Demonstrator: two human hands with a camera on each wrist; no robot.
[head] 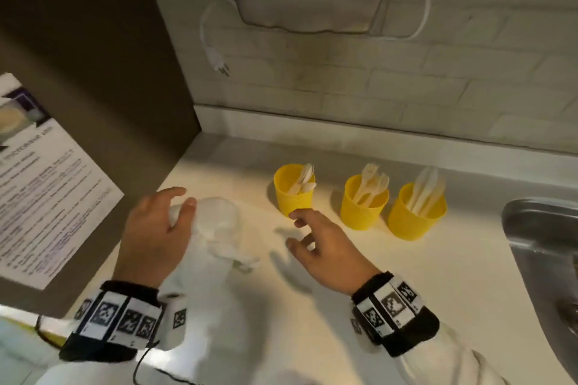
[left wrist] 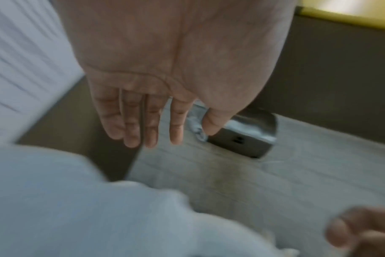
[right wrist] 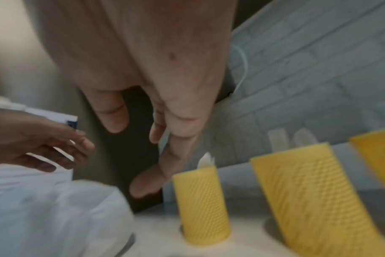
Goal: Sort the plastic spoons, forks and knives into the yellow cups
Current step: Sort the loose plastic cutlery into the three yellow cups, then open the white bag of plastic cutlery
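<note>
**Hands above a sorted cutlery row**

3 ribbed yellow cups (head: 362, 201) of white plastic cutlery (head: 372, 186) stand beyond the right hand (head: 325, 247), fingers loosely spread, holding nothing. The left hand (head: 156, 234), fingers straight, rests released on a crumpled translucent plastic bag (head: 219, 225) lying between both hands

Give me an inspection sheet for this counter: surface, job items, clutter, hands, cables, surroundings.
Surface: pale counter, no loose cutlery seen.
Job's things: three yellow cups in a row; left cup spoons, middle cup forks, right cup apparently knives.
Clutter: crumpled clear plastic bag.
Hands: left hand over the bag, fingers straight, contact unclear; right hand empty, near left cup.
Cables: white plug cord dangling, unplugged.
Surroundings: steel sink, brick wall, printed notice.
</note>
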